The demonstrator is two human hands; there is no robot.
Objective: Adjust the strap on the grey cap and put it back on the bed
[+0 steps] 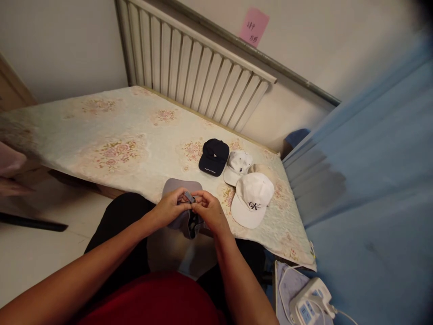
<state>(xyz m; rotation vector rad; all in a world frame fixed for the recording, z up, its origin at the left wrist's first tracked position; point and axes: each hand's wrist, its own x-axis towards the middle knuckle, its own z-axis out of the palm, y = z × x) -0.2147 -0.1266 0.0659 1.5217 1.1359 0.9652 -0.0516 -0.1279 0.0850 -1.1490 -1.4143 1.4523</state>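
Note:
A grey baseball cap (181, 184) is between my hands at the front edge of the floral-covered table, its brim pointing away from me. My left hand (173, 206) pinches the cap's back strap from the left. From the right, my right hand (209, 208) grips the same strap, with its fingertips close to those of the left. A short grey strap end sticks up between the fingers. The cap's dark inside shows below the hands. Fingers hide most of the strap and any buckle.
On the floral table cover (142, 122) to the right sit a black cap (214, 157), a white cap (239, 163), a larger white cap (254, 198) and a beige cap (263, 171). A radiator (189, 67) stands behind. A blue curtain (365, 189) hangs right, near a power strip (311, 300).

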